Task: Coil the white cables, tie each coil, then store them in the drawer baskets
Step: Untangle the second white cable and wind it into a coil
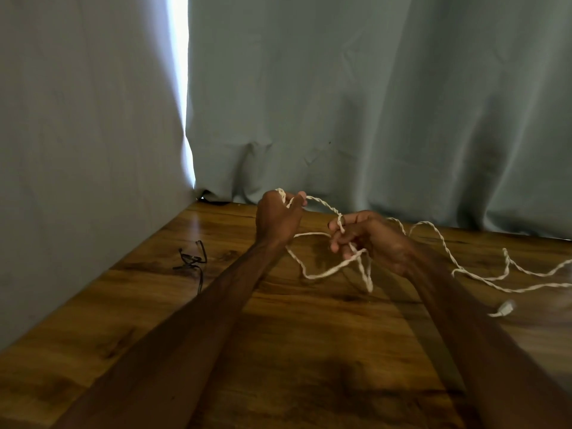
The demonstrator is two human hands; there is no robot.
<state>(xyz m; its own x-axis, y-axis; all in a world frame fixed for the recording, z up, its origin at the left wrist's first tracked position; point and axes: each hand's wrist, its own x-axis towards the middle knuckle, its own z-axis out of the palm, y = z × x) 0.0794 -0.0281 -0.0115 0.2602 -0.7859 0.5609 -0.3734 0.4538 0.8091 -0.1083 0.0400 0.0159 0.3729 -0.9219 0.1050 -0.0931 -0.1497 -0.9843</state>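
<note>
You have a single view, from the camera on your head, looking forward and down along both forearms onto the wooden worktop [309,335]. It sits close above the worktop's near part. Beyond the worktop's far edge, grey-blue curtains [340,103] fill the upper half of the view.

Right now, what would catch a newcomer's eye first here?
The two hands raised mid-frame over the table: the left hand and the right hand hold a twisted white cable stretched between them. Its loose length trails right to a plug. A small dark cord lies at left by the curtain.
</note>
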